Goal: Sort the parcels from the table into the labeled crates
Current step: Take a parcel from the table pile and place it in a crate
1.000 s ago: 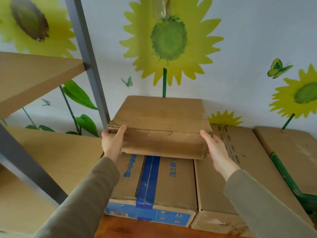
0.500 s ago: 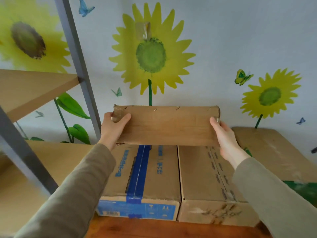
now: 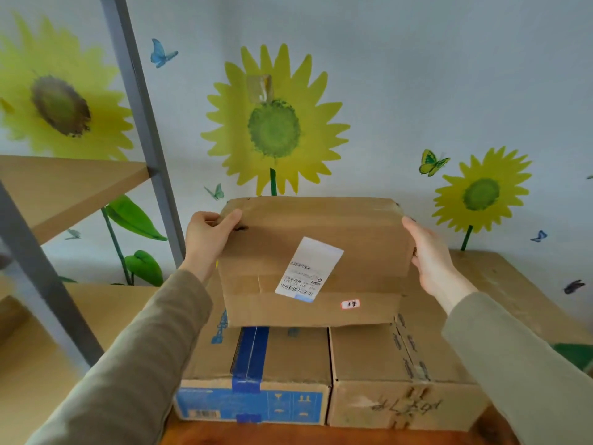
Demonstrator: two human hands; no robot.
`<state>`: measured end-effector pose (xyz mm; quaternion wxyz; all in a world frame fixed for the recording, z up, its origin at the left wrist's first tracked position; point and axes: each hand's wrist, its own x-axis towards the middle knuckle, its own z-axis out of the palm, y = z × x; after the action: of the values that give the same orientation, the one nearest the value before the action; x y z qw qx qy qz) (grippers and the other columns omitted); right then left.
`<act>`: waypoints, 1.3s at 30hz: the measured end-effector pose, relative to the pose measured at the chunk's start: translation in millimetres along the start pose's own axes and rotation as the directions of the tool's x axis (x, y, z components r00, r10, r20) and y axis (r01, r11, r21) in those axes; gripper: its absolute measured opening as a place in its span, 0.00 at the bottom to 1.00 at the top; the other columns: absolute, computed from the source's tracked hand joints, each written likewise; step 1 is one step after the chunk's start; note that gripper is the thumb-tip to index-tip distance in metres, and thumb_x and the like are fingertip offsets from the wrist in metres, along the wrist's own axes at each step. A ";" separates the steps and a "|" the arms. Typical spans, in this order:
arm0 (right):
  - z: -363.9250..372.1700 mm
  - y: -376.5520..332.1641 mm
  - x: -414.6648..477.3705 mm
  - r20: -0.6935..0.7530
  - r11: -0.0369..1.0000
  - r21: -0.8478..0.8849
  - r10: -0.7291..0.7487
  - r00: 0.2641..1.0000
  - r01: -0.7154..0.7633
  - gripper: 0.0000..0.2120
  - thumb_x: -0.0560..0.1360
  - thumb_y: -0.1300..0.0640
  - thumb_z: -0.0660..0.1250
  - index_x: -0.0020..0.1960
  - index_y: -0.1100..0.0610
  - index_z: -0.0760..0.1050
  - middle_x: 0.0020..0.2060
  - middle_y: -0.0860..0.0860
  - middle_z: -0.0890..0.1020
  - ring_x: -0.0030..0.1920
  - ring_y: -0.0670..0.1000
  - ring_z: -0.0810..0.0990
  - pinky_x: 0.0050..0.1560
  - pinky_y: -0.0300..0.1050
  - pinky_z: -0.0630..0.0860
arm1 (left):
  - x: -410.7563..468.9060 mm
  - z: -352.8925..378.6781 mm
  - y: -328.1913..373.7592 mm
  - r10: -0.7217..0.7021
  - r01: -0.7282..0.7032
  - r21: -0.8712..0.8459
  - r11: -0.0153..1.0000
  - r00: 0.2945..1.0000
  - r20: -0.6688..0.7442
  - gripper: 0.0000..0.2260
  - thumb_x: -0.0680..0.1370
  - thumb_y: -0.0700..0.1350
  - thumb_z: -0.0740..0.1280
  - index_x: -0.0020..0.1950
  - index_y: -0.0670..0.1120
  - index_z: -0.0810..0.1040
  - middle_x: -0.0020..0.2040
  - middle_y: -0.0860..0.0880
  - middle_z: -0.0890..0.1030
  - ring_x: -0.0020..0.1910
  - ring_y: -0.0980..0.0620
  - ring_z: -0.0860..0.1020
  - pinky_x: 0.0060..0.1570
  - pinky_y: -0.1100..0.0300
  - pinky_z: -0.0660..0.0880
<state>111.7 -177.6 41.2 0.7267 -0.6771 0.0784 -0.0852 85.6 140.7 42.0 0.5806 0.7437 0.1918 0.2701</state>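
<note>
With left hand (image 3: 208, 239) and right hand (image 3: 430, 255) each keeping a grip on one side, the parcel (image 3: 353, 226) hangs over the blue-taped box (image 3: 256, 364) at the table's (image 3: 288, 436) near edge, label (image 3: 309, 268) facing the person, so reading seems in hand, then carrying it to the matching crate.

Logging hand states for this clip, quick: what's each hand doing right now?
Left hand: grips the cardboard box at its left edge, thumb on the front.
Right hand: holds the same box's right edge; fingers hidden behind it.

You had bright, soft, even light; shadows were faint, straight lines bowed toward the edges, and fine detail looked smeared.
</note>
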 end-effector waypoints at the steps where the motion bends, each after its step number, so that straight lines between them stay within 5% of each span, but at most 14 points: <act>1: -0.2 0.1 -0.7 0.001 1.000 0.006 -0.001 1.000 0.001 0.28 0.77 0.45 0.63 0.72 0.55 0.63 0.71 0.50 0.67 0.71 0.52 0.64 0.69 0.50 0.61 | -1.1 0.3 -0.3 0.003 -0.002 -0.020 1.000 1.000 0.010 0.25 0.72 0.55 0.72 0.61 0.40 0.74 0.55 0.46 0.77 0.51 0.51 0.74 0.48 0.59 0.70; 6: 1.5 4.8 -4.9 -0.002 1.000 0.001 0.006 1.000 -0.006 0.23 0.77 0.52 0.63 0.71 0.54 0.66 0.69 0.47 0.68 0.69 0.50 0.65 0.68 0.48 0.61 | -9.4 2.2 -5.9 0.039 -0.037 -0.037 0.999 0.997 0.068 0.29 0.72 0.55 0.72 0.68 0.43 0.70 0.59 0.48 0.75 0.55 0.52 0.73 0.52 0.60 0.69; 9: 2.3 5.6 -5.3 0.005 1.000 -0.014 0.025 1.000 -0.025 0.04 0.78 0.56 0.62 0.52 0.49 0.73 0.60 0.47 0.76 0.62 0.48 0.71 0.64 0.44 0.64 | -9.3 3.9 -7.4 0.059 -0.061 0.026 0.998 0.996 0.072 0.32 0.72 0.53 0.72 0.72 0.43 0.65 0.64 0.46 0.73 0.60 0.49 0.72 0.56 0.59 0.69; 11: 4.0 3.9 -7.1 0.018 1.000 -0.027 0.017 1.000 -0.017 0.07 0.78 0.57 0.62 0.45 0.46 0.73 0.52 0.46 0.78 0.59 0.48 0.73 0.60 0.42 0.64 | -8.1 4.7 -8.0 0.055 -0.058 0.032 0.998 0.996 0.069 0.33 0.72 0.53 0.72 0.72 0.43 0.64 0.65 0.45 0.72 0.62 0.47 0.71 0.57 0.58 0.69; 16: 6.4 10.9 -7.2 0.027 0.998 -0.063 0.006 1.000 -0.005 0.07 0.79 0.56 0.62 0.55 0.48 0.73 0.56 0.47 0.76 0.63 0.50 0.71 0.62 0.45 0.62 | -6.5 2.4 -12.6 0.055 -0.058 0.047 0.997 0.996 0.072 0.33 0.74 0.52 0.70 0.74 0.43 0.61 0.69 0.44 0.69 0.66 0.46 0.69 0.60 0.58 0.66; 19: 5.5 25.3 -9.6 0.002 0.992 -0.117 0.054 0.999 -0.054 0.20 0.79 0.53 0.63 0.69 0.54 0.68 0.67 0.51 0.72 0.69 0.53 0.67 0.66 0.49 0.62 | -6.2 -0.8 -15.4 0.064 -0.069 0.054 0.996 0.995 0.081 0.32 0.75 0.51 0.69 0.74 0.44 0.61 0.70 0.45 0.67 0.68 0.47 0.67 0.63 0.57 0.65; 22: 1.5 49.7 -13.6 -0.059 0.982 -0.150 0.110 0.992 -0.118 0.25 0.78 0.50 0.64 0.71 0.58 0.66 0.68 0.54 0.71 0.67 0.55 0.68 0.61 0.46 0.63 | -4.6 -3.4 -17.8 0.071 -0.077 0.077 0.994 0.994 0.085 0.29 0.75 0.51 0.69 0.72 0.45 0.64 0.69 0.45 0.69 0.66 0.47 0.69 0.61 0.58 0.66; 26: 3.1 85.4 -32.3 -0.206 0.968 0.033 0.249 0.946 -0.247 0.36 0.75 0.47 0.68 0.75 0.59 0.57 0.72 0.56 0.66 0.71 0.57 0.65 0.69 0.53 0.61 | -2.0 -2.0 -15.7 0.086 -0.102 0.171 0.980 0.992 0.098 0.27 0.76 0.52 0.68 0.71 0.44 0.66 0.68 0.44 0.69 0.64 0.46 0.70 0.59 0.58 0.67; 31: 18.9 108.2 -52.8 -0.342 0.933 0.247 0.337 0.877 -0.262 0.39 0.73 0.50 0.70 0.76 0.59 0.53 0.73 0.56 0.62 0.72 0.59 0.61 0.72 0.55 0.57 | 2.7 -0.2 -4.6 0.230 -0.302 0.468 0.831 0.951 0.206 0.26 0.78 0.53 0.64 0.70 0.40 0.65 0.69 0.41 0.64 0.64 0.42 0.69 0.63 0.54 0.65; 34: 21.8 117.4 -58.9 -0.362 0.902 0.335 0.388 0.847 -0.270 0.43 0.71 0.47 0.72 0.76 0.58 0.52 0.73 0.56 0.62 0.73 0.59 0.61 0.72 0.55 0.57 | 6.7 1.2 5.2 0.203 -0.379 0.613 0.694 0.919 0.339 0.31 0.76 0.62 0.62 0.74 0.49 0.61 0.65 0.41 0.65 0.65 0.40 0.66 0.62 0.50 0.66; 39: 19.6 122.6 -63.2 -0.202 0.759 0.536 0.540 0.817 -0.369 0.34 0.70 0.47 0.72 0.69 0.59 0.62 0.66 0.58 0.71 0.66 0.60 0.69 0.70 0.59 0.64 | 12.4 6.7 17.8 0.152 -0.447 0.720 0.532 0.886 0.438 0.27 0.77 0.63 0.58 0.71 0.50 0.67 0.72 0.40 0.59 0.71 0.39 0.58 0.66 0.48 0.62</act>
<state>56.9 -135.6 -79.8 0.8423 -0.4121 0.3456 -0.0368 98.9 138.5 60.3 0.1476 0.9791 0.0627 0.1253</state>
